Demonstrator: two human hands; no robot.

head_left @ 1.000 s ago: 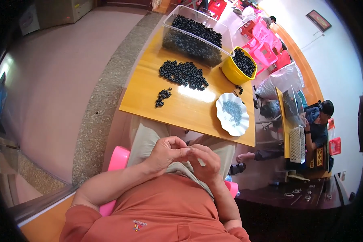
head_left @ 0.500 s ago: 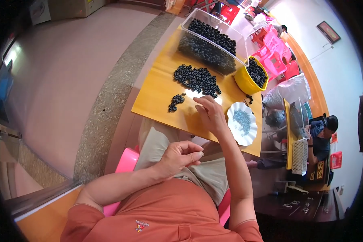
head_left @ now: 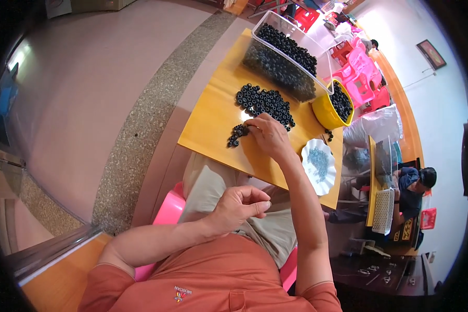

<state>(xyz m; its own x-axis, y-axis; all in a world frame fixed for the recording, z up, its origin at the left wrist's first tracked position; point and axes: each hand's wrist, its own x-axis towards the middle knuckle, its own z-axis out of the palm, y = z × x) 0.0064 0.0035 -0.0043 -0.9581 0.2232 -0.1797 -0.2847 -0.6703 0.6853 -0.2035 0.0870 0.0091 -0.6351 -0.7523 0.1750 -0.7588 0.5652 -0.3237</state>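
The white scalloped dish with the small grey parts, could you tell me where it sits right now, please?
In the head view the white scalloped dish lies at the table's right near corner, just right of the right hand and below the yellow bowl.

Clear bin (head_left: 275, 57) and yellow bowl (head_left: 325, 112) are holding black rings; white scalloped plate (head_left: 318, 165) is sitting near table edge; a co-worker (head_left: 413, 187) is sitting alongside.

Table (head_left: 213, 122) is showing smooth, satin-finish yellow wood laminate. Black rings (head_left: 263, 101) are looking like matt rubber or plastic. Bin (head_left: 275, 26) is reading as clear glossy plastic, bowl (head_left: 322, 112) as glossy yellow plastic. White fluted dish (head_left: 309, 169) is looking like smooth plastic. Floor (head_left: 88, 93) is showing polished stone.
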